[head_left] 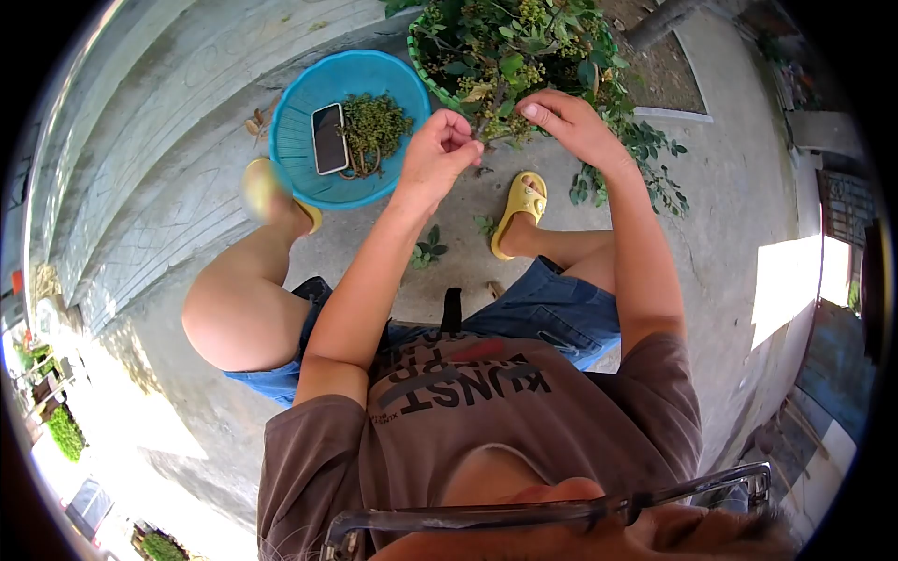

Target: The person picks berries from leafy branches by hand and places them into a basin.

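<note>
My left hand (438,154) is closed, thumb and fingers curled together beside a thin stem; what they grip is too small to make out. My right hand (572,129) pinches a leafy sprig with small green berries (505,123) between thumb and forefinger. The sprig lies between the two hands, in front of a green basket (420,67) heaped with leafy, berry-bearing branches (524,47). Left of my left hand stands a blue basin (292,112), holding a pile of green berry clusters (376,123) and a phone (328,139) with a dark screen.
My feet, in yellow slippers (513,208), rest on the concrete floor (374,266) near the basin and basket. Fallen leaves (428,249) lie between my legs. Branches (650,154) spill over the floor at the right. Concrete steps (159,122) rise at the left.
</note>
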{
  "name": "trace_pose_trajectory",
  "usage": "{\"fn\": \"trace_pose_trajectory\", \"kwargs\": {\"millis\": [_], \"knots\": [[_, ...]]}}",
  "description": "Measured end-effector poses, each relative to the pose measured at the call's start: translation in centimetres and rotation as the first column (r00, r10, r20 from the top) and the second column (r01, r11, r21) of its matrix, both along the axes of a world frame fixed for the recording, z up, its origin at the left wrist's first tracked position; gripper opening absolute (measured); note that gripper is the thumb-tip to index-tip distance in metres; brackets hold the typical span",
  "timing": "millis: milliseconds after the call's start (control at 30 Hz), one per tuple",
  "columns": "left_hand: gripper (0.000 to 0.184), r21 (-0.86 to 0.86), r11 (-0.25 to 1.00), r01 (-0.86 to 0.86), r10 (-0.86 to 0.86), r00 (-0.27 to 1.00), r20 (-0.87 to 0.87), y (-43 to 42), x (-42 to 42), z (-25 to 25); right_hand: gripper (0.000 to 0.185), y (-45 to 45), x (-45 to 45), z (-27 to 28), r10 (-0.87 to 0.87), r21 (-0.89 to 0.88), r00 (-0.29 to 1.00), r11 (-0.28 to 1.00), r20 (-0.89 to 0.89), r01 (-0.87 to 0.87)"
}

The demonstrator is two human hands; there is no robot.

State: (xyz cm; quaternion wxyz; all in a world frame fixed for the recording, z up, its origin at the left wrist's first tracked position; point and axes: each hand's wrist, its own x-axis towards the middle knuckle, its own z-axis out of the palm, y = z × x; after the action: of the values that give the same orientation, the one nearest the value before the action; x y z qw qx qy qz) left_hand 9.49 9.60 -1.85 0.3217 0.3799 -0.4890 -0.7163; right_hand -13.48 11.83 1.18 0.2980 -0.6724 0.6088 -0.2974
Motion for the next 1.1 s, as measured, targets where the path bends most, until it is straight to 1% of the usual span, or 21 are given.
{"fn": "trace_pose_trajectory", "kwargs": {"millis": [67, 100, 167, 200, 267, 300, 367, 400, 467, 500, 567, 667, 800, 867, 967, 1100], "knots": [[0.02, -0.026, 1.0, 0.007, -0.006, 1.0, 0.02, 0.1, -0.1, -0.2, 0.025, -0.1, 1.0, 0.5, 0.045, 0.212, 0.998, 0.976, 0.04, -0.053], [0.02, -0.043, 0.999, 0.009, -0.008, 1.0, 0.017, 0.0, -0.2, -0.3, 0.025, -0.2, 1.0, 0.3, 0.045, 0.213, 0.998, 0.976, 0.041, -0.052], [0.021, -0.057, 0.998, 0.011, -0.01, 1.0, 0.016, 0.1, -0.2, -0.3, 0.019, -0.3, 1.0, -0.3, 0.075, 0.246, 0.971, 0.96, 0.226, -0.132], [0.021, -0.051, 0.999, 0.005, -0.004, 1.0, 0.018, 0.1, -0.2, -0.3, 0.019, -0.3, 1.0, -0.4, 0.076, 0.246, 0.971, 0.96, 0.226, -0.132], [0.021, -0.046, 0.999, 0.0, 0.001, 1.0, 0.018, 0.0, -0.2, -0.2, 0.013, -0.1, 0.8, -0.4, 0.051, 0.21, 0.932, 0.969, 0.358, -0.133], [0.02, -0.051, 0.999, -0.007, 0.008, 1.0, 0.013, 0.0, -0.1, -0.2, 0.013, -0.1, 0.7, -0.3, 0.051, 0.21, 0.933, 0.968, 0.358, -0.134], [0.02, -0.054, 0.998, -0.016, 0.017, 1.0, 0.008, -0.2, 0.0, -0.1, 0.013, 0.1, 0.3, 0.2, 0.123, 0.123, 0.902, 0.974, 0.414, -0.19], [0.02, -0.044, 0.999, -0.016, 0.016, 1.0, -0.007, -0.3, 0.1, 0.0, 0.013, 0.2, 0.2, 0.6, 0.124, 0.124, 0.902, 0.974, 0.414, -0.191], [0.02, -0.033, 0.999, -0.016, 0.015, 1.0, -0.024, -0.5, 0.2, 0.0, 0.013, 0.4, 0.0, 1.5, 0.196, 0.028, 0.946, 0.977, 0.257, -0.21], [0.02, -0.01, 1.0, -0.015, 0.015, 0.999, -0.038, -0.6, 0.3, 0.1, 0.013, 0.4, -0.2, 1.6, 0.196, 0.028, 0.946, 0.977, 0.256, -0.21], [0.02, 0.013, 1.0, -0.015, 0.015, 0.999, -0.052, -0.7, 0.3, 0.2, 0.013, 0.6, -0.6, 1.9, 0.204, -0.017, 0.965, 0.979, 0.166, -0.204], [0.02, 0.044, 0.999, -0.014, 0.017, 0.998, -0.066, -0.7, 0.4, 0.5, 0.013, 0.8, -0.8, 2.3, 0.169, -0.015, 0.972, 0.985, 0.166, -0.169], [0.02, 0.057, 0.998, -0.008, 0.012, 0.998, -0.069, -0.8, 0.4, 0.5, 0.013, 0.6, -1.1, 1.9, 0.196, -0.038, 0.967, 0.981, 0.162, -0.192], [0.02, 0.056, 0.998, -0.001, 0.005, 0.997, -0.072, -0.9, 0.4, 0.4, 0.013, 0.7, -1.1, 2.1, 0.183, -0.042, 0.979, 0.983, 0.094, -0.18], [0.02, 0.077, 0.997, 0.002, 0.005, 0.996, -0.088, -0.9, 0.4, 0.3, 0.013, 0.7, -1.1, 2.0, 0.165, -0.004, 0.982, 0.986, 0.09, -0.165], [0.02, 0.077, 0.997, 0.011, -0.005, 0.997, -0.077, -0.9, 0.3, 0.4, 0.013, 0.7, -1.1, 1.8, 0.185, -0.037, 0.981, 0.982, 0.058, -0.183]]}}
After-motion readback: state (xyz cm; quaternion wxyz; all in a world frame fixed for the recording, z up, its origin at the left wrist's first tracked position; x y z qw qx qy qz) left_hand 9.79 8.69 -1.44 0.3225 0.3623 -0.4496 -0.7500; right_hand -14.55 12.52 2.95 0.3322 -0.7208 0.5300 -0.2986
